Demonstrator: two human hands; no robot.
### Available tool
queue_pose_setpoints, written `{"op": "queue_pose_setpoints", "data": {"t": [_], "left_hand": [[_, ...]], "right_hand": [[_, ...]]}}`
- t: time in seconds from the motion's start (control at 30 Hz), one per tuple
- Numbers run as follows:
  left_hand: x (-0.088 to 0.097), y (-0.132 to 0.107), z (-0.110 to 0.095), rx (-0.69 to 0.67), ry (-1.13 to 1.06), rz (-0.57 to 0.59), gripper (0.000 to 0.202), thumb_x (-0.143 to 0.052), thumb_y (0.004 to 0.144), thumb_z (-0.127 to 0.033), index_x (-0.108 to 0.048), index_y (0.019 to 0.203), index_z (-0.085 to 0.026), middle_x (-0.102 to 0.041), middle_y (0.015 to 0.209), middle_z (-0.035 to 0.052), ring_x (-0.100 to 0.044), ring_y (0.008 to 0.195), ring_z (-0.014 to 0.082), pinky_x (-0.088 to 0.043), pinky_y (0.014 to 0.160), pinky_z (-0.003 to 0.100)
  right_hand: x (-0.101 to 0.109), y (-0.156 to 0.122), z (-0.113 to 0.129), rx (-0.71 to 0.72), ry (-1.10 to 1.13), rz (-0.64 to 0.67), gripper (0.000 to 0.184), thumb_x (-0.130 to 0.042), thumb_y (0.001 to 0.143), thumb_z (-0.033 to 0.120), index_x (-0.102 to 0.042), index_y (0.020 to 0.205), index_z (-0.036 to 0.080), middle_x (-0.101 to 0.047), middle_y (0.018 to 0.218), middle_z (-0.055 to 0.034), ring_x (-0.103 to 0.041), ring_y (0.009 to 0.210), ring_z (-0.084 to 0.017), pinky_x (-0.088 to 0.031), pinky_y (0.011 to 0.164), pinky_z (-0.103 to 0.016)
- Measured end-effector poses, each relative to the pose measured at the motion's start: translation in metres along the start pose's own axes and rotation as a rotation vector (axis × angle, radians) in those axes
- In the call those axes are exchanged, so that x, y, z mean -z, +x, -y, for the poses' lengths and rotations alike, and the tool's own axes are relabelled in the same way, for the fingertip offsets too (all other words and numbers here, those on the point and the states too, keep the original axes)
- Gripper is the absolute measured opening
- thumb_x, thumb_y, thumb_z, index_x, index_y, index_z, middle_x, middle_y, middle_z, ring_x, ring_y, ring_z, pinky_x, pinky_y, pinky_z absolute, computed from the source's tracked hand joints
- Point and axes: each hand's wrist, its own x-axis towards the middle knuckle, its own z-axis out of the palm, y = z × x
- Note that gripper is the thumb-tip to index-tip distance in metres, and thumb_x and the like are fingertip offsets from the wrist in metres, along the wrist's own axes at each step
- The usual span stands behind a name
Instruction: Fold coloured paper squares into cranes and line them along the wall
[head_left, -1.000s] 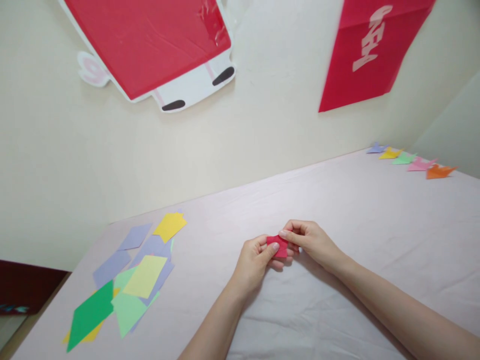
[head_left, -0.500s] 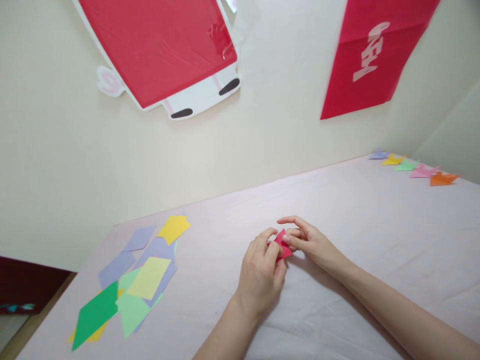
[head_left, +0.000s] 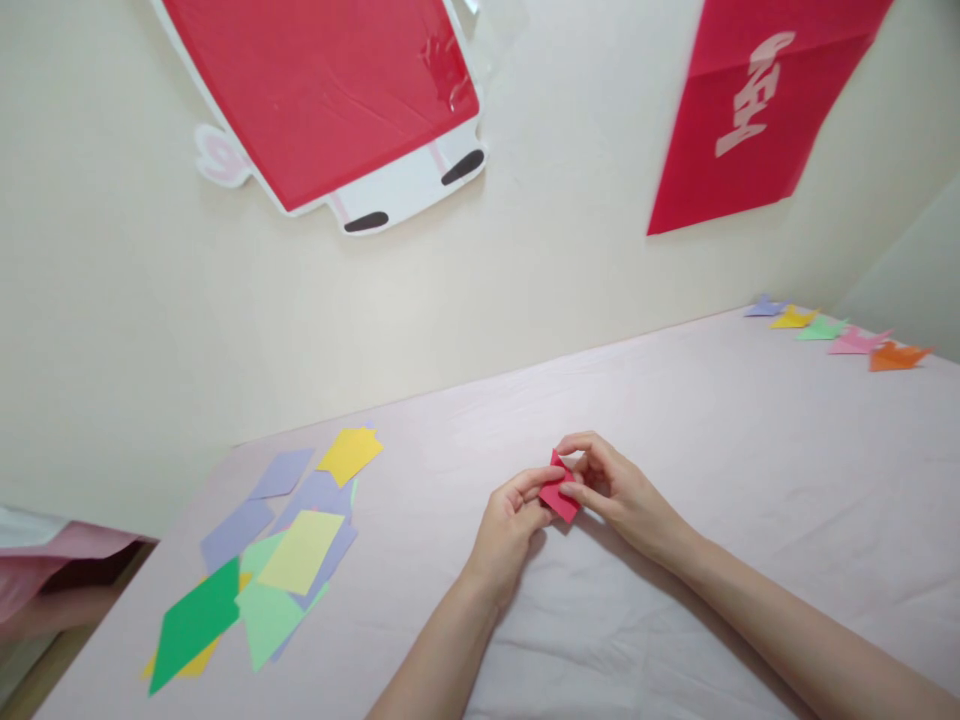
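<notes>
A small folded piece of red paper [head_left: 559, 497] is held between my two hands, just above the cloth-covered table. My left hand [head_left: 510, 525] pinches its left side, with fingers over the top and the thumb low. From the right, my right hand [head_left: 611, 490] grips the paper's other side, thumb on the near face and index finger curled at the upper corner. One pointed corner of the paper sticks up between the hands. Its far side is hidden by my fingers.
Loose paper sheets, among them a green sheet [head_left: 196, 625] and a yellow sheet [head_left: 349, 456], overlap at the table's left. Several folded paper shapes, the nearest an orange one [head_left: 898, 357], line the far right edge. Red decorations [head_left: 322, 90] hang on the wall behind the table.
The red paper has turned, showing more of its face. My left fingers have straightened along it, and my right index finger has bent down to its upper corner. Pink-and-white material appears at the lower left.
</notes>
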Motion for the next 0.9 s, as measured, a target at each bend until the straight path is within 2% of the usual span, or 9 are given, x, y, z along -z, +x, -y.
{"op": "queue_pose_setpoints", "data": {"t": [0.1, 0.17, 0.3, 0.43, 0.57, 0.9], "left_hand": [[0.002, 0.001, 0.001, 0.029, -0.056, -0.005, 0.04, -0.065, 0.063, -0.016, -0.073, 0.102, -0.016, -0.075, 0.098, 0.0078, -0.067, 0.094, 0.0212, -0.047, 0.09, 0.031], [0.005, 0.003, 0.001, 0.033, -0.069, -0.032, 0.041, -0.066, 0.063, -0.015, -0.074, 0.103, -0.016, -0.075, 0.099, 0.0073, -0.066, 0.095, 0.0201, -0.046, 0.09, 0.029], [0.012, 0.005, 0.0, 0.025, -0.077, -0.101, 0.042, -0.069, 0.061, -0.013, -0.074, 0.102, -0.017, -0.075, 0.102, 0.006, -0.066, 0.092, 0.0177, -0.045, 0.086, 0.025], [0.014, 0.006, -0.003, 0.032, -0.071, -0.118, 0.044, -0.07, 0.058, -0.011, -0.074, 0.102, -0.016, -0.076, 0.097, 0.0062, -0.067, 0.088, 0.0174, -0.046, 0.082, 0.024], [0.011, 0.004, -0.006, 0.029, -0.051, -0.122, 0.042, -0.071, 0.057, -0.01, -0.075, 0.098, -0.015, -0.076, 0.097, 0.0062, -0.067, 0.089, 0.0176, -0.046, 0.081, 0.023], [0.006, 0.003, -0.009, 0.01, -0.003, -0.139, 0.036, -0.072, 0.06, -0.014, -0.075, 0.096, -0.014, -0.076, 0.098, 0.0079, -0.067, 0.088, 0.0186, -0.047, 0.08, 0.025]], "right_hand": [[0.002, 0.0, 0.004, 0.073, -0.106, -0.005, 0.004, -0.061, 0.087, 0.024, -0.062, 0.091, 0.023, -0.056, 0.113, -0.0072, -0.059, 0.086, -0.019, -0.048, 0.075, -0.032], [0.005, 0.0, 0.007, 0.131, -0.205, 0.01, 0.01, -0.057, 0.091, 0.023, -0.065, 0.086, 0.022, -0.054, 0.116, -0.0088, -0.058, 0.097, -0.022, -0.048, 0.08, -0.033], [0.008, -0.001, 0.008, 0.29, -0.329, 0.075, 0.015, -0.054, 0.092, 0.02, -0.068, 0.095, 0.023, -0.055, 0.116, -0.0092, -0.053, 0.113, -0.024, -0.044, 0.095, -0.037], [0.007, -0.001, 0.006, 0.389, -0.423, 0.102, 0.02, -0.053, 0.091, 0.013, -0.068, 0.097, 0.024, -0.056, 0.108, -0.0076, -0.055, 0.104, -0.022, -0.046, 0.089, -0.034], [0.007, -0.001, 0.004, 0.352, -0.448, 0.1, 0.019, -0.051, 0.094, 0.012, -0.066, 0.093, 0.023, -0.056, 0.097, -0.0053, -0.055, 0.094, -0.02, -0.046, 0.082, -0.031], [0.005, -0.001, 0.003, 0.336, -0.412, 0.089, 0.015, -0.045, 0.098, 0.016, -0.057, 0.093, 0.022, -0.055, 0.089, -0.0042, -0.054, 0.086, -0.02, -0.044, 0.076, -0.032]]}}
